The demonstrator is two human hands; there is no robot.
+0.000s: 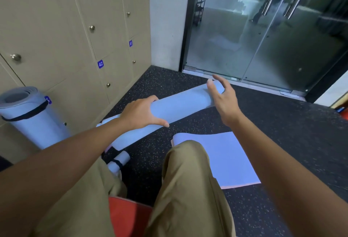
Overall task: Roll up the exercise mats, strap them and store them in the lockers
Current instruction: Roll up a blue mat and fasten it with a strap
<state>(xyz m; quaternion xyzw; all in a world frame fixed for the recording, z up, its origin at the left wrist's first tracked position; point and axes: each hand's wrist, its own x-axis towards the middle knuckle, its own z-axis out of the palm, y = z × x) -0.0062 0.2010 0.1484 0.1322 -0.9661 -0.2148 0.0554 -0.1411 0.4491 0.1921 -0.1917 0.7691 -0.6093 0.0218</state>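
Observation:
A light blue rolled mat (180, 106) lies across the dark floor in front of my knees. My left hand (141, 113) grips it near its middle, fingers over the top and thumb along the near side. My right hand (224, 99) hovers by the roll's far right end with fingers spread, holding nothing. A flat light blue mat (229, 157) lies on the floor by my right knee. Another rolled mat (30, 116) with a black strap stands against the lockers at left. A small strapped roll (120, 160) lies by my left knee.
Beige lockers (62, 39) numbered 39 to 42 line the left wall, all doors closed. Glass doors (263, 29) stand straight ahead. The floor is black speckled rubber (282, 133). A red seat (130, 218) shows between my legs.

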